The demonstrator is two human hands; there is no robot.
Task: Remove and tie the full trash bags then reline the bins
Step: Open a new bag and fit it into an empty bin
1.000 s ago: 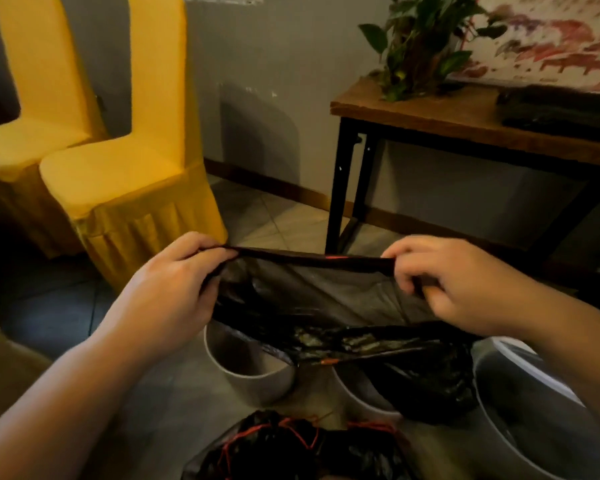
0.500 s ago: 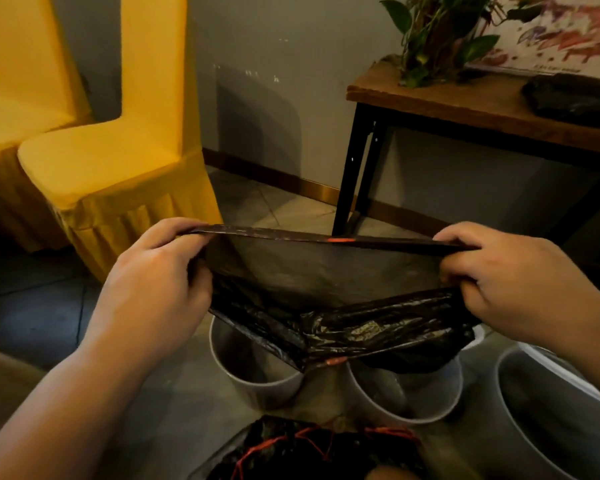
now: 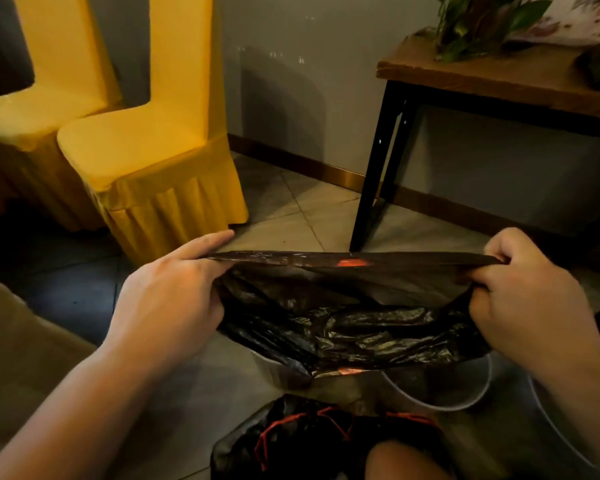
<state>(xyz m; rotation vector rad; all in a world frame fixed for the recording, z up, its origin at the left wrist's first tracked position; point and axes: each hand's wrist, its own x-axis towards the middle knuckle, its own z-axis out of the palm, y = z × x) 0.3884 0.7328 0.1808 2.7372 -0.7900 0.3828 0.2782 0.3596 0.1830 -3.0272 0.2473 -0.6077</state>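
A fresh black trash bag (image 3: 347, 317) with an orange drawstring is stretched wide open in front of me. My left hand (image 3: 167, 299) holds its left rim edge, index finger lying straight along the top. Gripping the right rim edge is my right hand (image 3: 523, 292), fingers curled. Under the bag stand small white bins; one rim (image 3: 465, 400) shows below right, the others are mostly hidden. A tied full black bag (image 3: 319, 441) with orange strings lies on the floor nearest me.
Two yellow covered chairs (image 3: 146, 150) stand at the left. A wooden table with black legs (image 3: 499, 81) carrying a plant (image 3: 478, 22) is at the right against the grey wall. A larger pale bin's edge (image 3: 551, 420) sits lower right. My knee (image 3: 402, 462) shows at the bottom.
My hands have pulled farther apart, stretching the bag's mouth wider. The view has tilted down a little, and the bag now covers more of the bins.
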